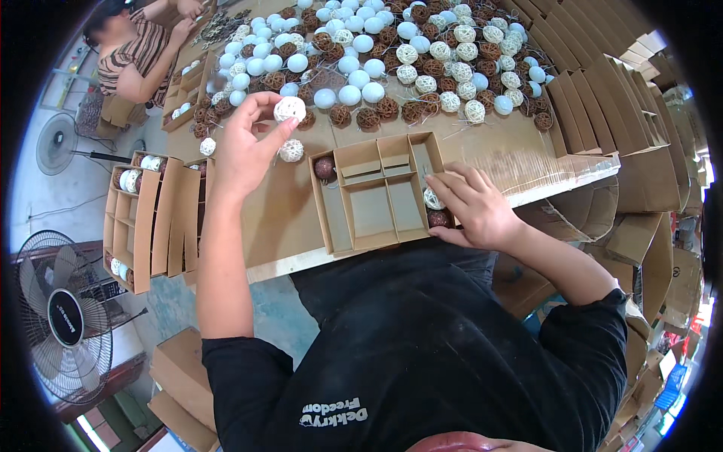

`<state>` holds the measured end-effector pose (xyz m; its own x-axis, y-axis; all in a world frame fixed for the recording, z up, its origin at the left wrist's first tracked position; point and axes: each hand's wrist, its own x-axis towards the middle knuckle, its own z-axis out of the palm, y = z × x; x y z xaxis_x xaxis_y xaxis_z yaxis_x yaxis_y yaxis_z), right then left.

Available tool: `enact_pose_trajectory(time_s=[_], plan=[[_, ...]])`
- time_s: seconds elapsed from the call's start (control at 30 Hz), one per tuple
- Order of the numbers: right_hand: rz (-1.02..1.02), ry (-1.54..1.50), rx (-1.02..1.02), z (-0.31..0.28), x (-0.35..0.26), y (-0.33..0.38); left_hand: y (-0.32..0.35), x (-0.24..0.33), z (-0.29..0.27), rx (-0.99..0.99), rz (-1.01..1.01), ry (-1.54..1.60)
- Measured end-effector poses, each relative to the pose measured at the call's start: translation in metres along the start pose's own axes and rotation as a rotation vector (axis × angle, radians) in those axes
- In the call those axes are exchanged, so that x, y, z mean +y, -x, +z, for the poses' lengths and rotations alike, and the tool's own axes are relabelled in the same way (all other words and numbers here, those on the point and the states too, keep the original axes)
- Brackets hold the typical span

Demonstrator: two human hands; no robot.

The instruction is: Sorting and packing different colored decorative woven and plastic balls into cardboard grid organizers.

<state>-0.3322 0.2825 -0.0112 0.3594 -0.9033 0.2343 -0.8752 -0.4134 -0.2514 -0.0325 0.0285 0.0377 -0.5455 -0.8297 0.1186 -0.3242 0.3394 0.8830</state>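
Raised above the table, my left hand (256,139) pinches a white woven ball (290,109) between thumb and fingers. A shallow cardboard box (343,241) with dividers lies at the table's near edge. My right hand (478,207) is at its right side, fingers curled over a second white woven ball (432,198) in the right compartment. Beside that ball, near my thumb, sits a dark red glittery ball (438,218). Another dark red ball (324,168) lies in the far left corner of the box. My right palm is hidden.
A loose white woven ball (291,150) lies left of the box. Piled behind are pale blue balls (349,95) and brown woven balls (368,118). Partly filled boxes (143,218) stand left; stacked cardboard trays (602,113) rise right. A fan (66,316) and another person (135,60) are left.
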Motion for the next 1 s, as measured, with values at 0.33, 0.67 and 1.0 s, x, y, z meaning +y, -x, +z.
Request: enact_pose_trajectory(time_s=[0.33, 0.67, 1.0], plan=[[-0.042, 0.099, -0.09, 0.014, 0.017, 0.008, 0.031, 0.031, -0.011, -0.234, -0.117, 0.427], [-0.051, 0.071, -0.119, 0.012, 0.018, 0.007, 0.074, 0.002, 0.033, -0.251, -0.123, -0.313], [-0.059, 0.038, -0.069, 0.011, 0.015, 0.01, 0.077, 0.01, 0.05, -0.267, -0.152, -0.45]])
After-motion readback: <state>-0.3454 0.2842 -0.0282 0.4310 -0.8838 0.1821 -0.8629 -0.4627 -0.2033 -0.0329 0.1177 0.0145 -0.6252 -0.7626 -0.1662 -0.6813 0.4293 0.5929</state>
